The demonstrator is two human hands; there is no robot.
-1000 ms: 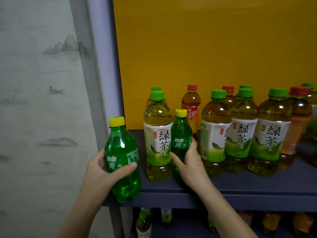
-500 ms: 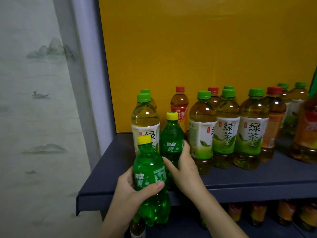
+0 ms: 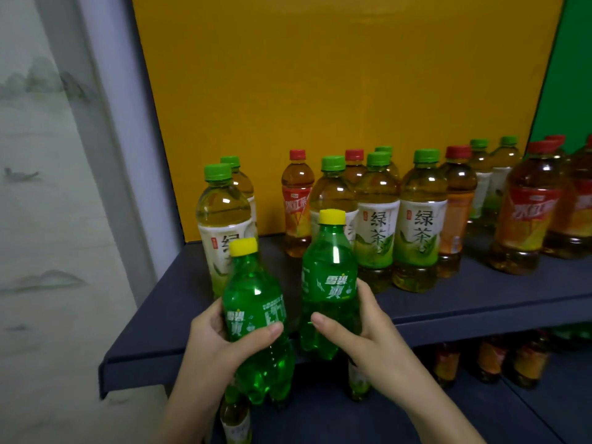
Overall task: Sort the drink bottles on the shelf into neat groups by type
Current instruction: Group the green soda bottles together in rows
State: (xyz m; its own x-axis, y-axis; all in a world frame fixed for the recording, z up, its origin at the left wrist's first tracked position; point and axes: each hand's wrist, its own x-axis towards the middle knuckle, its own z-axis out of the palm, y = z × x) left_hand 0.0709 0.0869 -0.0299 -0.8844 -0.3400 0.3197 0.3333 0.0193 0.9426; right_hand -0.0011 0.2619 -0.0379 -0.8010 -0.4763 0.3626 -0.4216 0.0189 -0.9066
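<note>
My left hand (image 3: 221, 344) grips a green soda bottle with a yellow cap (image 3: 256, 302), held in front of the shelf edge. My right hand (image 3: 358, 334) grips a second green soda bottle (image 3: 330, 280), lifted off the dark blue shelf (image 3: 480, 302) and held beside the first. Behind them on the shelf stand several green-tea bottles with green caps (image 3: 416, 225) and several red-capped iced-tea bottles (image 3: 296, 200), mixed together.
A yellow back panel (image 3: 320, 91) closes the shelf rear, with a green panel (image 3: 570, 91) at right. A grey upright post (image 3: 128, 155) and a painted wall lie at left. A lower shelf holds more bottles (image 3: 490, 360). The shelf's left front area (image 3: 166, 302) is bare.
My right hand has lifted its soda bottle off the shelf toward me. My left hand brought its bottle in from the left, so both now sit side by side before the shelf edge.
</note>
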